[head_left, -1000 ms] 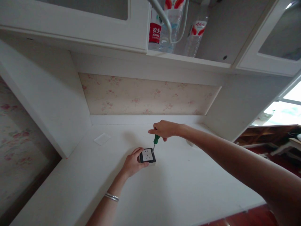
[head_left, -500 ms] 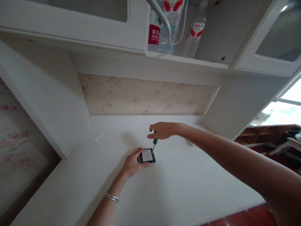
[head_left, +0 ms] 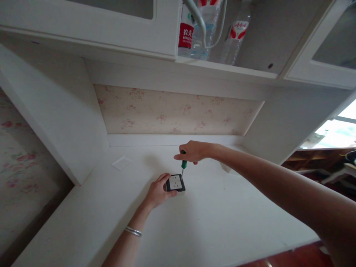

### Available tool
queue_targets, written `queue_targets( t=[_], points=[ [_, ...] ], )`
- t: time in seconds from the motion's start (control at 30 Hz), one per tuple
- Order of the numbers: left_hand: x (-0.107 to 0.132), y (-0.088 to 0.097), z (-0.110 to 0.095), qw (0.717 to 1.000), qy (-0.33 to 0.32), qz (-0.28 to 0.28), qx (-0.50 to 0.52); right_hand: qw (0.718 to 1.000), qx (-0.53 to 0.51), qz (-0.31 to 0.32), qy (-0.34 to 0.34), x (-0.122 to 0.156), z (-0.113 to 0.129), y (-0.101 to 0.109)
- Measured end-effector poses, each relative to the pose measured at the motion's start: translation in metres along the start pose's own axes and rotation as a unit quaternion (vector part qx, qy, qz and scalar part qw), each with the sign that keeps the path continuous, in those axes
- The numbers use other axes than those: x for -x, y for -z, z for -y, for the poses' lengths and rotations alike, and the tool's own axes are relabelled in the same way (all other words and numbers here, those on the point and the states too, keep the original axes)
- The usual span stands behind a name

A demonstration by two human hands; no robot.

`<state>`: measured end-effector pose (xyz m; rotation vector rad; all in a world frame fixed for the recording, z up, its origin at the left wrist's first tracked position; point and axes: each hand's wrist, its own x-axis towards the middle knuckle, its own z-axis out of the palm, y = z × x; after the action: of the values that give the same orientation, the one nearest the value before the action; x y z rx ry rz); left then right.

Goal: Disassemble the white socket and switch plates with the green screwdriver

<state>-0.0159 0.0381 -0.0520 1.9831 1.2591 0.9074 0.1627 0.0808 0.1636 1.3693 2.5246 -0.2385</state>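
Observation:
A wall socket [head_left: 175, 182] with a white face and black frame, seated on a pale box, rests on the white tabletop [head_left: 217, 218]. My left hand [head_left: 158, 190] grips its left side, fingers at the far edge and thumb at the near edge. Above the socket, my right hand [head_left: 191, 151] is closed around the green handle of a screwdriver [head_left: 184, 164]. The shaft points down, slightly tilted, and its tip meets the right part of the black frame. A screw at the tip is too small to make out.
Left of the hands lies a thin white square frame [head_left: 121, 163]. A pale object [head_left: 226, 168] is partly hidden behind my right forearm. Overhead, an open cabinet holds plastic bottles [head_left: 235, 35], with a grey tube [head_left: 198, 18] hanging in front. A side panel [head_left: 63, 111] stands at left.
The view has shifted slightly. My right fingers have changed their grip on the screwdriver handle, with fingers now curled lower. My left hand still holds the socket in the same place.

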Motion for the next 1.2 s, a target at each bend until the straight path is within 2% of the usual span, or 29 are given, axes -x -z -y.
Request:
queue_targets(
  t=[0.07,0.2,0.27,0.4,0.47,0.63,0.83,1.03,1.2],
  points=[
    [0.000,0.000,0.000,1.000,0.000,-0.005,-0.003,1.000,0.005,0.025,-0.016,0.001,0.001,0.001],
    [0.000,-0.001,0.004,1.000,0.000,-0.006,0.001,0.997,0.030,-0.019,0.067,0.002,-0.002,0.001],
    [0.000,-0.002,0.005,1.000,-0.003,-0.003,0.002,0.996,0.031,-0.032,0.084,0.002,-0.003,0.000],
    [0.000,-0.001,0.005,1.000,-0.005,-0.003,0.005,1.000,0.013,0.012,0.004,0.000,-0.001,0.001],
    [0.000,-0.001,0.004,1.000,-0.002,-0.002,0.006,0.999,0.020,0.031,-0.003,0.000,0.000,0.001],
    [-0.001,-0.003,0.007,1.000,-0.003,-0.002,0.004,0.995,0.031,-0.016,0.099,-0.002,0.000,-0.001],
    [-0.002,-0.005,0.012,1.000,-0.011,-0.005,0.001,0.999,-0.029,0.044,-0.007,-0.003,0.002,0.000],
    [-0.001,-0.003,0.009,1.000,-0.008,-0.006,-0.002,0.997,0.020,-0.017,0.069,-0.003,0.000,-0.001],
    [-0.001,-0.003,0.008,1.000,-0.009,-0.006,-0.010,0.999,-0.020,0.035,-0.016,-0.003,-0.004,-0.001]
  ],
)
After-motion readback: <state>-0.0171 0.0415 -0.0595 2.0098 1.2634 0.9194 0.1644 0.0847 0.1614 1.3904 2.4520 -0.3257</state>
